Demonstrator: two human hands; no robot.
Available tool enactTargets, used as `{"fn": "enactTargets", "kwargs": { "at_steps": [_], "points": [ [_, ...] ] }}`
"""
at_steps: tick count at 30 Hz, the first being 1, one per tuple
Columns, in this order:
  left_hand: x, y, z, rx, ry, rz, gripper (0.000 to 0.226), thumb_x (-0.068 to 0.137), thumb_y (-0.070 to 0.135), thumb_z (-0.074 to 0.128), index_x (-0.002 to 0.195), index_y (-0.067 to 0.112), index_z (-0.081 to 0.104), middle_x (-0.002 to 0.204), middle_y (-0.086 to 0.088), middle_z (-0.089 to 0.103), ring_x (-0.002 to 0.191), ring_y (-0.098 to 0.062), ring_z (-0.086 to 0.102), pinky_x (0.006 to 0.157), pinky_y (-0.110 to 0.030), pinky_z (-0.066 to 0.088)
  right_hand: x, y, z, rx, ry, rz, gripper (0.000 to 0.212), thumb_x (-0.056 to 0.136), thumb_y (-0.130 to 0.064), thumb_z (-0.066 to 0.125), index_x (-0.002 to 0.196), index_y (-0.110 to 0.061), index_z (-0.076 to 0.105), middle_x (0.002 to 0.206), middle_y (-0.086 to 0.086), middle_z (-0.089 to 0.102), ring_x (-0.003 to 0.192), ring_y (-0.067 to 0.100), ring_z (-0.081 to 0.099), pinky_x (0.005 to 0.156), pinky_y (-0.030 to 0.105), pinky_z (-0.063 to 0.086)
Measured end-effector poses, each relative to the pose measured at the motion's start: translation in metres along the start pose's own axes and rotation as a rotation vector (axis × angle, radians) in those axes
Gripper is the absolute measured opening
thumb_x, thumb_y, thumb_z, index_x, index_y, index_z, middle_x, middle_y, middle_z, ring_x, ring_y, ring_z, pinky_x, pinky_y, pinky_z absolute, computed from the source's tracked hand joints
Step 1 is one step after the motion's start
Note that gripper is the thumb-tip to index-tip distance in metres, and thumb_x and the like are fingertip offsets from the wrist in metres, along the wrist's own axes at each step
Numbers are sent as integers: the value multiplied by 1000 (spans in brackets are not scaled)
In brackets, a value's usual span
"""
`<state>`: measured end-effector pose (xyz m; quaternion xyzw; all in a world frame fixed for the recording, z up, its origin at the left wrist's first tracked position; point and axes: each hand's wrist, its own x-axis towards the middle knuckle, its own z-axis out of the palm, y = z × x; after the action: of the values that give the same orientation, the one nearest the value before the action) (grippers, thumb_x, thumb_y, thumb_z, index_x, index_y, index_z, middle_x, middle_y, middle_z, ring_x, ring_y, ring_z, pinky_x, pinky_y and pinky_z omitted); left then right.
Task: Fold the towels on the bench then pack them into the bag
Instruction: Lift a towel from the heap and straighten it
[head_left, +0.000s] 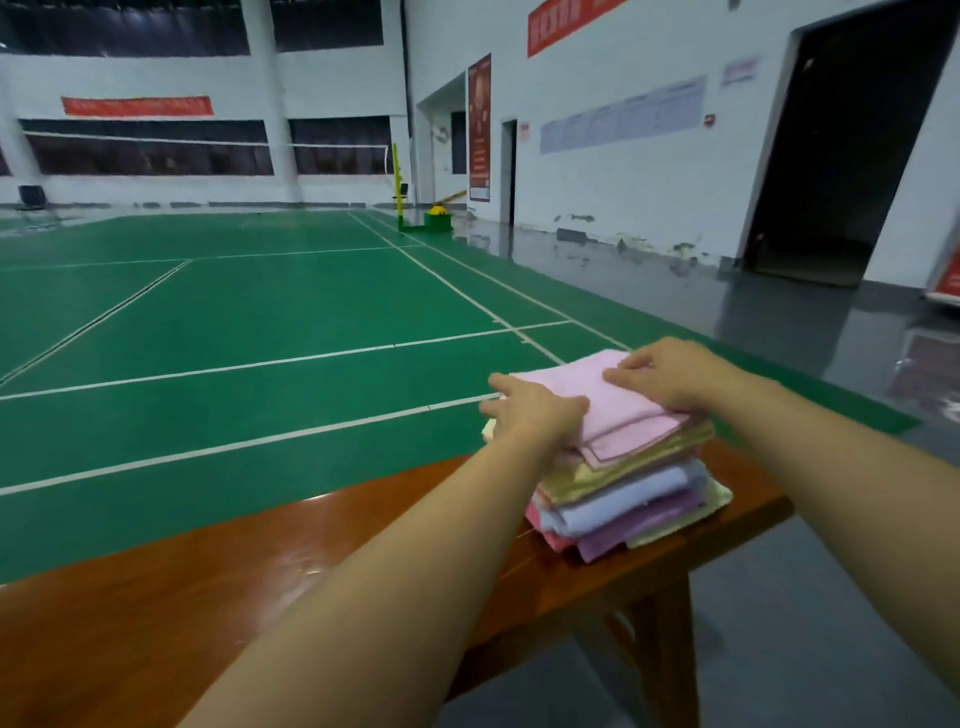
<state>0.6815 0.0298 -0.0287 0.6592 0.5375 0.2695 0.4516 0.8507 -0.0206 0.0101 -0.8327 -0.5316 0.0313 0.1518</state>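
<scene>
A stack of folded towels (631, 483) sits at the right end of a brown wooden bench (218, 597), right of centre in the frame. The top one is a pink towel (608, 410); below it lie yellow, pale blue, purple and deeper pink layers, with edges unevenly aligned.

The person's left hand (535, 413) rests on the left edge of the stack, its fingers stretched forward along the side of the pink towel and nearly straight. The right hand (670, 374) lies on top of the pink towel toward its far right corner, fingers bent, with the fingertips pressing into the cloth; whether it pinches the fabric cannot be told.

No bag shows in the frame. Beyond the bench spreads a green badminton court (249, 312), with a net post (397, 182) in the upper middle.
</scene>
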Motion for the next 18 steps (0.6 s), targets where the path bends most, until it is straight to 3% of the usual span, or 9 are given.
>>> {"fn": "enactTargets", "kwargs": {
  "at_steps": [2, 5, 9, 13, 16, 18],
  "points": [
    [-4, -4, 7, 357, 156, 199, 98, 88, 40, 63, 159, 11, 2, 165, -16, 0, 151, -38, 9, 122, -49, 18, 5, 10, 9, -87, -23, -6, 46, 96, -65, 49, 124, -36, 71, 144, 4, 58, 122, 30, 57, 102, 41, 46],
    [2, -1, 11, 450, 161, 544, 69, 98, 32, 43, 160, 17, 18, 170, -6, -3, 155, -27, -3, 125, -49, 8, 11, 0, 20, -27, 54, -150, 43, 103, -54, 40, 135, -37, 62, 163, 4, 33, 147, 28, 35, 117, 49, 32],
    [23, -25, 29, 648, -79, 505, 60, 107, 36, 9, 161, 11, 14, 169, -11, 9, 156, -28, 5, 125, -52, 8, 3, -12, 48, -92, -156, -258, 48, 111, -35, 21, 156, -27, 35, 167, 3, 22, 154, 23, 18, 124, 44, 20],
    [27, -36, 30, 613, -60, 507, 60, 107, 34, 8, 159, 6, 19, 168, -13, 16, 155, -27, 12, 126, -47, 9, -7, -16, 48, -68, -134, -244, 50, 111, -39, 20, 154, -22, 39, 163, 3, 32, 149, 23, 29, 120, 43, 27],
    [15, -23, 11, 514, -115, 512, 53, 111, 26, 15, 157, 0, 23, 167, -18, 17, 155, -28, 12, 126, -38, 6, -7, -19, 34, -77, -118, -226, 53, 109, -47, 23, 155, -25, 37, 164, -1, 31, 149, 22, 31, 122, 42, 24],
    [9, -22, -7, 443, -63, 514, 53, 111, 26, 21, 157, -1, 24, 167, -18, 13, 155, -26, 11, 125, -34, 6, -4, -22, 20, -143, -50, -221, 54, 108, -50, 25, 155, -27, 37, 165, -2, 30, 150, 22, 30, 123, 43, 23]
  ]
}}
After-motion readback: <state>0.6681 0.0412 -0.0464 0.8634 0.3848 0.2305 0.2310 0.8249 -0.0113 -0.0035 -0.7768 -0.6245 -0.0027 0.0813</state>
